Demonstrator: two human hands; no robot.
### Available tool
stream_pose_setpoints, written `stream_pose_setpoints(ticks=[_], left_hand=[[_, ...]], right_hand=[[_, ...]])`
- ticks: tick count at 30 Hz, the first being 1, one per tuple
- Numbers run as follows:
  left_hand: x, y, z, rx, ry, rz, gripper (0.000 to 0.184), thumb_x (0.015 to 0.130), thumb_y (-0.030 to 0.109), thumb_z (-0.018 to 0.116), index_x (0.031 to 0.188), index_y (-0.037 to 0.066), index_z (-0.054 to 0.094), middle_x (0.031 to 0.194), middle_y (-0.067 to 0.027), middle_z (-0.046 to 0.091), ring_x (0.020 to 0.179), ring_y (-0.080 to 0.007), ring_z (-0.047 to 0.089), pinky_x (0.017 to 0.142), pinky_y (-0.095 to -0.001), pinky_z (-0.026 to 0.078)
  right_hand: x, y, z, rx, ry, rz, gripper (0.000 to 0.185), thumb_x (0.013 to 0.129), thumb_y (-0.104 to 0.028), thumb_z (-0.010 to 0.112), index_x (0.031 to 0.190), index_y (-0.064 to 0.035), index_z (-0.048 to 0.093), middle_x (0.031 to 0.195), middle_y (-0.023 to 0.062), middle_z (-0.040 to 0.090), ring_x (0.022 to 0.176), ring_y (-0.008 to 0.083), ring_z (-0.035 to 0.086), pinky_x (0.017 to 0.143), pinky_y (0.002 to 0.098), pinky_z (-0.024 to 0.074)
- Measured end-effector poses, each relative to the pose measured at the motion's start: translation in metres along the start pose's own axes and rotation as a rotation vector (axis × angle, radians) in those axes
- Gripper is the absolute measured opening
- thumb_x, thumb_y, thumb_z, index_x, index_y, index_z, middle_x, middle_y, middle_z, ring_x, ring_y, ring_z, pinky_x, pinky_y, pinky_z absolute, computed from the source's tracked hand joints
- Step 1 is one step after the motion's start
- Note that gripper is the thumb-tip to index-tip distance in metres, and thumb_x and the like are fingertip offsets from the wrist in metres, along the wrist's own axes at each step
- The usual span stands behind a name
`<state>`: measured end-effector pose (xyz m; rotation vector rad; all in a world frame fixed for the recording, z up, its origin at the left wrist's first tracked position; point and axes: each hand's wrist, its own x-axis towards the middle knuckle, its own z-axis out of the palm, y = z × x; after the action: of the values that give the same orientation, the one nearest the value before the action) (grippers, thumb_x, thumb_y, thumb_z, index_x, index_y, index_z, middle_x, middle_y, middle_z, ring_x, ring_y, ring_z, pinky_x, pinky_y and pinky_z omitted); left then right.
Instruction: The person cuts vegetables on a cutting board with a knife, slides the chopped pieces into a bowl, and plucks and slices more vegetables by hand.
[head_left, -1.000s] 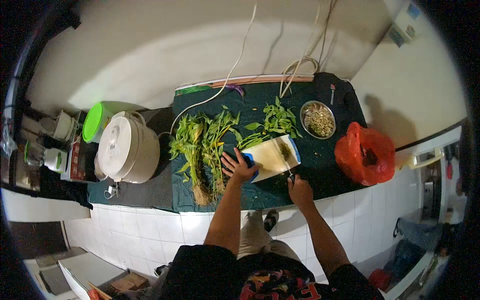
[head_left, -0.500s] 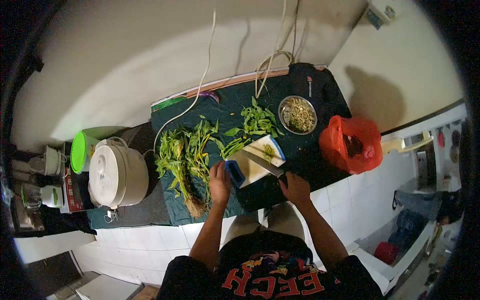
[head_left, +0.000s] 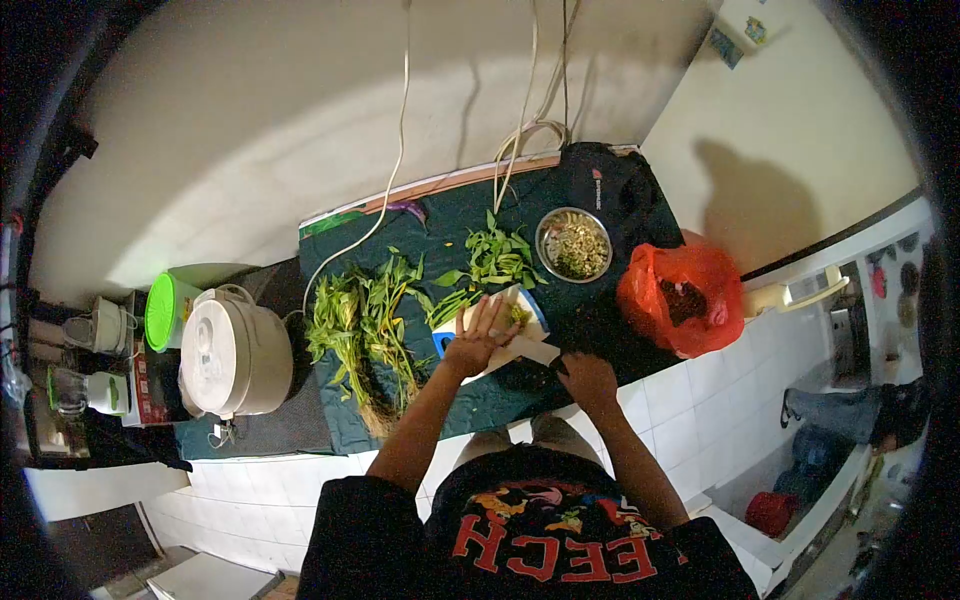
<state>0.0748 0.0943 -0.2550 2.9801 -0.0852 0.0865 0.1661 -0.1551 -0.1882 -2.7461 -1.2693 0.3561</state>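
My right hand (head_left: 588,381) is closed around the handle of a kitchen knife (head_left: 535,350), its blade pointing left over the board's near edge. My left hand (head_left: 478,338) lies across the white cutting board (head_left: 534,306) with blue ends, fingers stretched out and slightly apart. Beside those fingertips is a small heap of chopped greens (head_left: 519,315). Green stems (head_left: 454,306) rest at the board's far left edge, and picked leaves (head_left: 497,252) lie behind it. To the left is a large bunch of leafy greens (head_left: 345,325) with roots on.
A metal bowl of chopped pieces (head_left: 575,245) stands behind the board, with an open red plastic bag (head_left: 683,300) to its right. At left are a white rice cooker (head_left: 235,350) and a green-lidded container (head_left: 160,310). A purple eggplant (head_left: 408,210) lies near the wall by hanging cables (head_left: 403,130).
My left hand has moved from the board's left end onto its middle, beside the chopped greens. The knife has shifted toward the near right edge, still in my right hand. The camera view has shifted slightly.
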Motion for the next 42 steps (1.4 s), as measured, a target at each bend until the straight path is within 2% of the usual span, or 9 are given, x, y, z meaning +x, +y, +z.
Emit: stream_pose_setpoints(ticks=[4, 12, 16, 24, 26, 28, 32, 34, 42], left_hand=[[0.013, 0.002, -0.022, -0.086, -0.175, -0.243, 0.055, 0.083, 0.009, 0.049, 0.134, 0.03, 0.051, 0.157, -0.013, 0.001, 0.143, -0.0405, 0.003, 0.107, -0.065, 0.01], [0.002, 0.044, -0.018, -0.438, 0.46, -0.349, 0.043, 0.072, 0.0, 0.058, 0.113, 0.011, 0.066, 0.143, -0.0101, 0.039, 0.129, -0.0398, 0.034, 0.105, -0.0523, 0.028], [-0.007, 0.074, -0.02, -0.043, 0.201, -0.069, 0.072, 0.075, 0.008, 0.055, 0.143, 0.02, 0.036, 0.15, -0.0188, 0.024, 0.131, -0.0418, 0.032, 0.105, -0.0558, 0.027], [-0.005, 0.052, -0.009, -0.064, 0.074, -0.447, 0.061, 0.082, 0.01, 0.051, 0.142, 0.019, 0.039, 0.152, -0.0184, 0.018, 0.138, -0.0418, 0.019, 0.105, -0.0582, 0.024], [-0.004, 0.036, 0.002, -0.208, 0.271, -0.486, 0.038, 0.083, 0.013, 0.055, 0.121, 0.01, 0.059, 0.145, -0.0142, 0.036, 0.133, -0.039, 0.029, 0.104, -0.0536, 0.029], [-0.005, 0.024, 0.0, -0.331, 0.566, -0.447, 0.015, 0.079, 0.009, 0.065, 0.093, 0.003, 0.069, 0.105, -0.0124, 0.066, 0.107, -0.0347, 0.056, 0.091, -0.0423, 0.046], [-0.031, 0.019, -0.004, -0.517, 0.464, -0.799, 0.021, 0.074, 0.023, 0.075, 0.078, 0.003, 0.072, 0.078, -0.0141, 0.068, 0.082, -0.0306, 0.065, 0.076, -0.0362, 0.051], [-0.039, 0.014, -0.006, -0.452, 0.092, -0.987, 0.023, 0.076, 0.023, 0.072, 0.08, 0.001, 0.07, 0.082, -0.0159, 0.065, 0.085, -0.033, 0.064, 0.075, -0.0407, 0.051], [-0.04, 0.026, 0.013, -0.289, 0.079, -1.13, 0.037, 0.083, 0.019, 0.062, 0.11, -0.001, 0.045, 0.114, -0.0232, 0.052, 0.094, -0.0435, 0.06, 0.078, -0.0484, 0.053]], right_hand=[[-0.014, 0.016, 0.002, 0.139, 0.023, 0.009, 0.029, 0.081, -0.033, 0.065, 0.09, -0.0054, 0.061, 0.086, 0.0134, 0.065, 0.079, 0.0311, 0.063, 0.07, 0.0435, 0.0513], [-0.001, 0.05, 0.068, 0.539, -0.041, 0.067, 0.035, 0.092, -0.034, 0.055, 0.09, 0.0002, 0.061, 0.068, 0.0127, 0.062, 0.058, 0.0259, 0.062, 0.059, 0.0379, 0.0509], [0.019, 0.047, 0.066, 0.878, -0.154, 0.104, 0.033, 0.095, -0.031, 0.053, 0.087, 0.0006, 0.06, 0.061, 0.0068, 0.057, 0.048, 0.0143, 0.054, 0.046, 0.0299, 0.045], [0.014, 0.034, 0.008, 1.191, -0.32, 0.192, 0.032, 0.095, -0.029, 0.054, 0.087, 0.0015, 0.059, 0.061, 0.0052, 0.056, 0.048, 0.0122, 0.052, 0.044, 0.0276, 0.0426], [0.009, 0.037, 0.002, 1.013, -0.294, 0.195, 0.032, 0.095, -0.029, 0.054, 0.087, 0.0017, 0.059, 0.062, 0.0053, 0.057, 0.049, 0.0122, 0.052, 0.045, 0.0274, 0.0428], [0.001, 0.032, -0.023, 0.98, -0.306, 0.22, 0.032, 0.094, -0.03, 0.054, 0.087, 0.0017, 0.059, 0.063, 0.0055, 0.058, 0.049, 0.0123, 0.053, 0.045, 0.0275, 0.0432], [-0.014, 0.04, -0.027, 1.025, -0.342, 0.3, 0.032, 0.094, -0.03, 0.053, 0.088, 0.0012, 0.059, 0.063, 0.0058, 0.059, 0.05, 0.0127, 0.055, 0.045, 0.0286, 0.0441], [-0.023, 0.045, -0.022, 1.002, -0.355, 0.308, 0.032, 0.094, -0.03, 0.053, 0.088, 0.001, 0.059, 0.062, 0.0059, 0.059, 0.05, 0.0128, 0.055, 0.045, 0.029, 0.0444], [-0.045, 0.069, 0.041, 0.783, -0.176, 0.108, 0.034, 0.093, -0.031, 0.055, 0.083, 0.0009, 0.06, 0.063, 0.0085, 0.06, 0.051, 0.0157, 0.058, 0.046, 0.0307, 0.0456]])
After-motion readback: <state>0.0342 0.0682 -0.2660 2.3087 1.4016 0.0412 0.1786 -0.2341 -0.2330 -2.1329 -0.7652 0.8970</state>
